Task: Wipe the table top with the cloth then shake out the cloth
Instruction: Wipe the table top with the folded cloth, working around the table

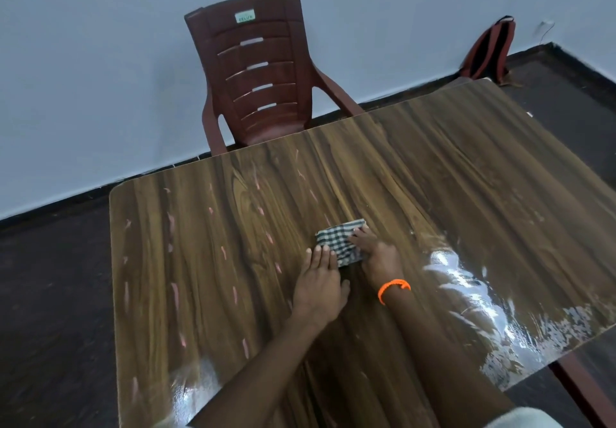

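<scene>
On the back of the dark red plastic chair [256, 74] behind the table sits a small pale green label [245, 16]; its lettering seems to read "DELUX", though it is too small to be sure. No other writing shows.

The chair is pushed in at the far edge of the wood-grain table top [450, 167], its seat partly hidden by that edge. To the right, a red and black bag [490, 51] leans against the pale wall, on the dark floor near the table's far right corner. The table surface carries short pinkish streaks across its left half and bright glare on its right near side.

Near the middle of the table lies the folded green-and-white checked cloth [336, 237], flat on the wood. The left hand [320, 281] lies flat with straight fingers, its fingertips touching the cloth's near left edge. The right hand [376, 254], with an orange band [393, 289] on its wrist, rests on the cloth's right side, fingers stretched over the fabric and pressing it down. Neither hand grips anything.
</scene>
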`<state>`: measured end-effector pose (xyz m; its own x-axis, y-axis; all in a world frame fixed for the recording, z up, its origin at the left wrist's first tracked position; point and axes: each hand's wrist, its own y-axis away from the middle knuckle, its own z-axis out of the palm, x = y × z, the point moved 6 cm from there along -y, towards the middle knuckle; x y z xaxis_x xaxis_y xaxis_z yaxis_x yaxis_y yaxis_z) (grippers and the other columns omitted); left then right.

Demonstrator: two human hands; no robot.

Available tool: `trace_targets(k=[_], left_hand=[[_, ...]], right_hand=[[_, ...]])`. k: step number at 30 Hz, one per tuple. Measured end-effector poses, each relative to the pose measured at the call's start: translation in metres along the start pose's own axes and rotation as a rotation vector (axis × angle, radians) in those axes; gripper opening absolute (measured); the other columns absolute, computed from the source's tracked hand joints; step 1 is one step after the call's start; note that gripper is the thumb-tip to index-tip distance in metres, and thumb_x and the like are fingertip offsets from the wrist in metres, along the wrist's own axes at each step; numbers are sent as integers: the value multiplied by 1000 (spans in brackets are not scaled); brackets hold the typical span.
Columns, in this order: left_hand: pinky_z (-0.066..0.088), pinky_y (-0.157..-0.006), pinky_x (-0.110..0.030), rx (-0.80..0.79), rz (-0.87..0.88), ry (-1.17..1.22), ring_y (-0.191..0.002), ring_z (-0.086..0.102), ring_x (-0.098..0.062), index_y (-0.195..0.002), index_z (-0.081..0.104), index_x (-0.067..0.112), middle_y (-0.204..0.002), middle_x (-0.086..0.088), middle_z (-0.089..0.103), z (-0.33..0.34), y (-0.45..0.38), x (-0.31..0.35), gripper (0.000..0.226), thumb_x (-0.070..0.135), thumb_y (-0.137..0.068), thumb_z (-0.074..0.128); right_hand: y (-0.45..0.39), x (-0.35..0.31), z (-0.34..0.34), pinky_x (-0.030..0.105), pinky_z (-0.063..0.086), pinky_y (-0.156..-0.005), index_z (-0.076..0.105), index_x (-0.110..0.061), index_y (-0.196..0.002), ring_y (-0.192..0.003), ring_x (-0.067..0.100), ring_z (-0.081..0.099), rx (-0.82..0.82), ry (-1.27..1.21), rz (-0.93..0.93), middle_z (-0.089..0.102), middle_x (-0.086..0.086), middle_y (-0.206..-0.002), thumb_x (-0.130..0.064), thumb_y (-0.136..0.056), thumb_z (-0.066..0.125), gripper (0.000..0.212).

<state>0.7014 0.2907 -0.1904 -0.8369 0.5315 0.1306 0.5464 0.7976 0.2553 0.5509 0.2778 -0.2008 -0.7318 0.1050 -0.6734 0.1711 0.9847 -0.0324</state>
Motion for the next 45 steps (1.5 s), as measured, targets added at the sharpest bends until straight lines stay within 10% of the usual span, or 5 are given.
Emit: trace_targets(k=[3,9,19,33,45], left_hand=[[2,-126,-47,-31,-67,39,-152,22,-33,-154,30,-4,-160,-24,32,4,19,-14,91,57,-89,13],[14,-119,-49,-36,-67,71,-140,45,-36,-137,55,-7,-142,-27,55,28,68,1,81,58,-90,43],[4,-126,-49,62,26,19,-151,25,-33,-151,35,-5,-157,-24,37,-8,-33,9,87,56,-93,15],[18,-123,-50,-47,-90,52,-135,51,-37,-135,57,-10,-137,-30,58,10,9,-4,81,52,-86,35],[3,-127,-47,98,-65,-55,-149,31,-32,-150,37,-5,-156,-23,41,-37,-93,-37,75,49,-98,34]], right_hand=[[1,-15,25,25,29,-111,66,-14,-119,-133,13,40,-75,31,-69,55,4,-135,13,-74,58,53],[58,-12,19,27,33,-111,63,-22,-123,-135,4,35,-111,27,-212,53,-8,-137,9,-78,65,54],[-15,15,-19,24,37,-105,68,-20,-116,-130,7,41,44,106,11,60,-2,-130,10,-73,67,52],[3,-8,9,24,34,-109,65,-19,-120,-134,8,39,-63,69,-135,56,-3,-133,10,-78,63,51],[-91,6,5,28,38,-107,70,-18,-112,-129,15,47,51,33,59,61,3,-128,6,-77,60,44]])
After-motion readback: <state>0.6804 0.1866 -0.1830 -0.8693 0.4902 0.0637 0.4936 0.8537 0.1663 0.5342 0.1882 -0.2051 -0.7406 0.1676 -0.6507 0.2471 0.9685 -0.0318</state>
